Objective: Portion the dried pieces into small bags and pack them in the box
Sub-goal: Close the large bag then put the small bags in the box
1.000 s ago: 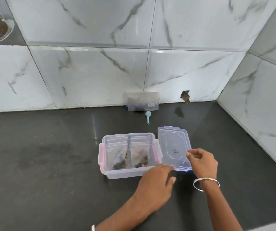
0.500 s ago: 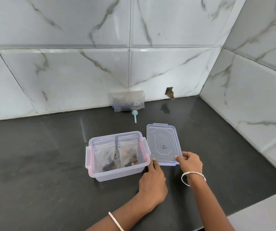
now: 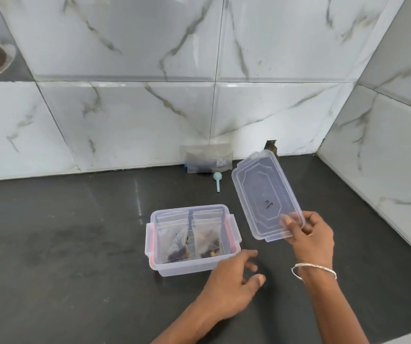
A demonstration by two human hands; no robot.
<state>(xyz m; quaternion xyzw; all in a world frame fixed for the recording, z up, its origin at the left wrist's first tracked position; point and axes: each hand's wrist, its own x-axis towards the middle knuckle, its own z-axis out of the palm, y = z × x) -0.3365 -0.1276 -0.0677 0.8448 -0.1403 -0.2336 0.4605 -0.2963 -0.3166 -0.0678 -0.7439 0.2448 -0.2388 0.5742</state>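
Step judged: lidding.
- Lid (image 3: 266,194) pinched at near short edge by right hand (image 3: 310,238), thumb on top, fingers beneath.
- Lid held tilted, clear of counter (image 3: 75,244), right of box (image 3: 184,268).
- Left hand (image 3: 231,281) spread, nothing held, just beside box front-right corner; contact not determinable.
- Two small bags (image 3: 173,240) seen upright in box, side by side.
- Advised: box steadied, lid levelled, aligned over rim, bag tops tucked under, clips pressed last.

The clear lid (image 3: 261,187) carries a small dark handwritten mark near its middle. Tilted as it is, the mark may be a "2", but that cannot be told for sure. The pouch (image 3: 207,158) leaning against the wall bears a pale printed patch, too blurred to read.
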